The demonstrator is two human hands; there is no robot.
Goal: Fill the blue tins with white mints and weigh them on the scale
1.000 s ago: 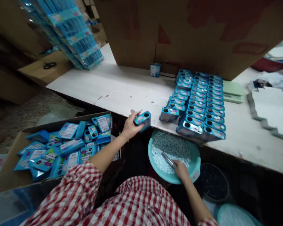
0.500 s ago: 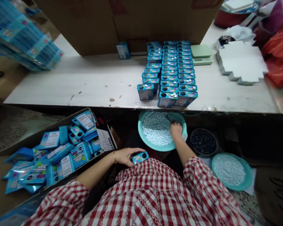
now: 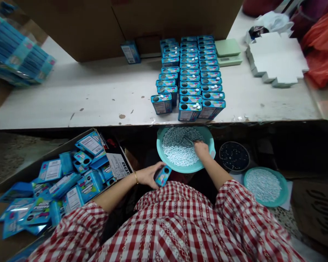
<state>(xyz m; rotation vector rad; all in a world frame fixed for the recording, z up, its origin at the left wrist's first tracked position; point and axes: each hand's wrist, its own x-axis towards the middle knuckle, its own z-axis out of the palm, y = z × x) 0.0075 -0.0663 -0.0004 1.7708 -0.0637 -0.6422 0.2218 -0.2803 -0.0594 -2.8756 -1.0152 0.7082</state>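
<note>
Left hand [image 3: 149,175] closed around a blue tin [image 3: 163,176], held below the desk's [image 3: 98,98] near edge, over the lap. Tin's long axis slants up-right, holed end toward the teal basin [image 3: 186,169] of white pellets [image 3: 177,147] just beside it. Right hand [image 3: 201,149] sits in the basin, fingers curled on a thin metal tool [image 3: 188,139]; this hand is nearer the pellets.

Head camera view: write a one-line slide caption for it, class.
Left hand holds a blue tin; right hand is in a teal bowl of white candies.
</note>
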